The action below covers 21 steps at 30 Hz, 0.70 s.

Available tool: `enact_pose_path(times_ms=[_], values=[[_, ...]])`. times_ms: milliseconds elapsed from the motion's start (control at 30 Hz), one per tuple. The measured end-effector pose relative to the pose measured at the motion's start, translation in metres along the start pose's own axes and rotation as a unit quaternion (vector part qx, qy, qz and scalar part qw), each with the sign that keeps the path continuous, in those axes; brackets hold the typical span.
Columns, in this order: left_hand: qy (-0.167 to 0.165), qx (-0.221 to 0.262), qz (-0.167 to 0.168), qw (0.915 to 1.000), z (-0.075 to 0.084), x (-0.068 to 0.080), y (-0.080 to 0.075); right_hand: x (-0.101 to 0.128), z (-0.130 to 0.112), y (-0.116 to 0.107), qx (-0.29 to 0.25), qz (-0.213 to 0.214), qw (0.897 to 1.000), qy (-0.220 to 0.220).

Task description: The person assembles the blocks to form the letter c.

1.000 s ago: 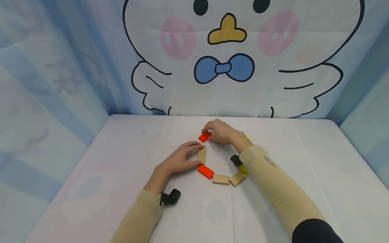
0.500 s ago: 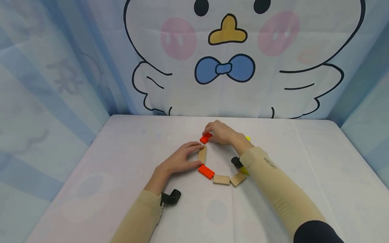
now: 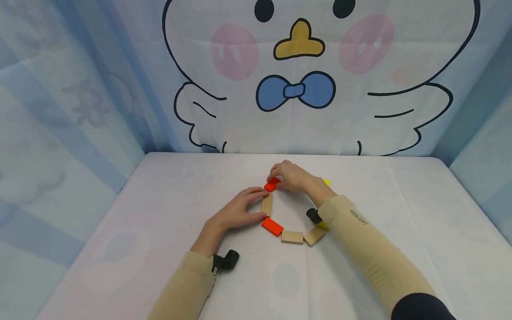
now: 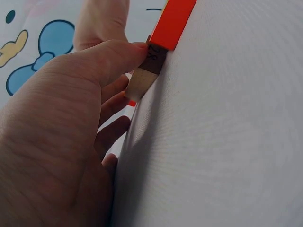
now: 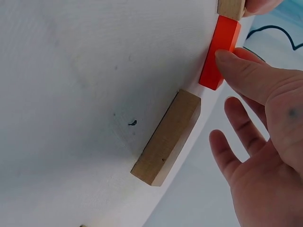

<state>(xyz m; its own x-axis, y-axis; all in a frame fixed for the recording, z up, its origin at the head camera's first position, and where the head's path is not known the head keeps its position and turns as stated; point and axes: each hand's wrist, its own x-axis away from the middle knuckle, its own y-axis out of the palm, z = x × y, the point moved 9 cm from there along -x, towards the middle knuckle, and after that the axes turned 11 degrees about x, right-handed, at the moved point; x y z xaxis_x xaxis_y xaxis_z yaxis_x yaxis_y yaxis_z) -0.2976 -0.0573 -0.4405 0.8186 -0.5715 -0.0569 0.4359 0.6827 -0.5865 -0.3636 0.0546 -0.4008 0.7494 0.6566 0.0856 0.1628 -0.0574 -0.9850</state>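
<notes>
My left hand (image 3: 236, 209) holds a plain wooden block (image 3: 266, 204) between thumb and fingers on the table. Dark marks show on its end in the left wrist view. My right hand (image 3: 294, 175) pinches a red block (image 5: 220, 52) at the far end of that wooden block; the two appear to touch in the right wrist view. A second red block (image 3: 273, 226) lies against the near end of the wooden block, beside my left thumb. Under my right hand, another wooden block (image 5: 165, 137) lies apart from the pinched red one; the head view hides it.
The blocks form a curve on the white-covered table (image 3: 160, 213). Two wooden blocks (image 3: 292, 237) continue it rightward to a yellow block (image 3: 323, 226), partly behind my right sleeve. Another yellow piece (image 3: 326, 182) shows past my right wrist. A printed curtain (image 3: 296, 129) stands behind.
My right hand has brought the red block slightly nearer and to the right, down to the wooden block's far end. My left hand keeps its hold.
</notes>
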Motion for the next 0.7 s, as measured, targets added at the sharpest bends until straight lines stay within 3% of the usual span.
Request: enact_pose_path(times_ms=[300,700], values=[[-0.01,-0.004,-0.002,0.9999,-0.0016,-0.0003,0.0004,0.0029,-0.0017,-0.0006,0.002,0.003,1.0,-0.009],[0.001,-0.006,-0.001,1.0,-0.0012,-0.0006,0.0006,0.0027,-0.0032,-0.0002,-0.001,0.009,1.0,-0.014]])
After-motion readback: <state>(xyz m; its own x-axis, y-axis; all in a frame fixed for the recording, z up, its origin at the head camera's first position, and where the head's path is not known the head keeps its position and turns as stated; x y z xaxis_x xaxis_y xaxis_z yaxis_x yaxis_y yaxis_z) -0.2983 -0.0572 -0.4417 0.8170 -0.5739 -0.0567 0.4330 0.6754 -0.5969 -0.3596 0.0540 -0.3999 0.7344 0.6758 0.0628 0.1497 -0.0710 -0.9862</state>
